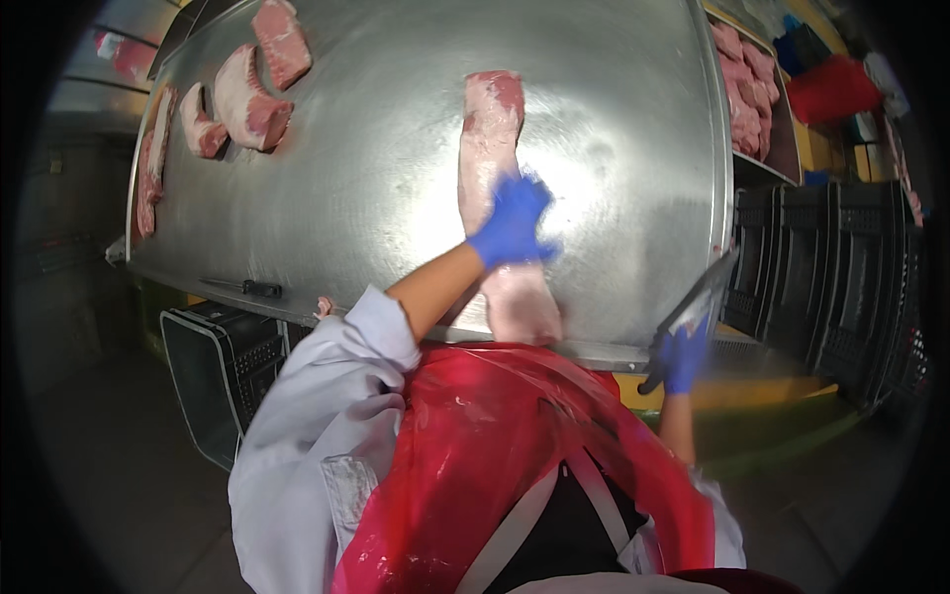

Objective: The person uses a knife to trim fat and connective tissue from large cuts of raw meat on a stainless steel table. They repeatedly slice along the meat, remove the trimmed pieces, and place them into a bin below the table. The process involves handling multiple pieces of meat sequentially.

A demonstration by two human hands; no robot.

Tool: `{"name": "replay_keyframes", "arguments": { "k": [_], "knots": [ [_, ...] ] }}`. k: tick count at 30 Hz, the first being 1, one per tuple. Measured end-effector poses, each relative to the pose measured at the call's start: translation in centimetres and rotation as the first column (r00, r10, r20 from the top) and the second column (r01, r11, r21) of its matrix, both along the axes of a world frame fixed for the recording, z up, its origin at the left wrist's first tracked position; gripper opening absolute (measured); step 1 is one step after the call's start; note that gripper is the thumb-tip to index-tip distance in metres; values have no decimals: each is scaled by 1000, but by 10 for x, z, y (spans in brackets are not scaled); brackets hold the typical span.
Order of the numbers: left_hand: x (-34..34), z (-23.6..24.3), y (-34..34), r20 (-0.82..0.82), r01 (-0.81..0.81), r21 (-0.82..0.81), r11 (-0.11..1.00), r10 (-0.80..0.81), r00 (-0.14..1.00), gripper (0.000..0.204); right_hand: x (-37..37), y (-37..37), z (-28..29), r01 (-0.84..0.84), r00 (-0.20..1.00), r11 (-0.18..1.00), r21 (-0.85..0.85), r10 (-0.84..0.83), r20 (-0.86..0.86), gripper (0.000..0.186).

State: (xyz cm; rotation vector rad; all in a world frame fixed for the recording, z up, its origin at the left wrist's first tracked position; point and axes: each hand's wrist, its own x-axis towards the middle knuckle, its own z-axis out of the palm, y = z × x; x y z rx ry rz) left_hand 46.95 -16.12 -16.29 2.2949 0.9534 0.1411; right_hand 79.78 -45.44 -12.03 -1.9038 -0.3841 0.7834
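A long pale-pink pork loin (487,148) lies lengthwise before me, its near end at the table's front edge. Across its middle is my left hand (513,223) in a blue glove, thumb apart from the other fingers, which are blurred by motion. My right hand (685,354), also gloved in blue, is out beside the table's right front corner. It is closed round a large knife (705,287), tilted up and away to the right, with the dark handle end below. Motion blur softens this hand and blade.
Several cut meat pieces (242,99) lie at the far left of the steel table (376,109). A second knife (259,288) rests near the left front edge, above a black crate (208,376). Right of the table are a meat-filled container (787,148) and black crates (821,267).
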Motion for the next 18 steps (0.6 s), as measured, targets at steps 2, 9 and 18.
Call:
{"name": "replay_keyframes", "arguments": {
  "k": [2,9,18],
  "knots": [
    [45,53,47,-185,-481,374,793,572,799,106,6,12,-3,49,969,997,65,-32,-246,76],
    [8,-24,205,178,-679,-27,734,672,719,88,43,50,9,-210,927,948,237,271,-260,77],
    [39,-43,211,330,-725,51,687,674,661,103,60,84,-27,-349,903,923,164,378,-205,72]
  ]
}}
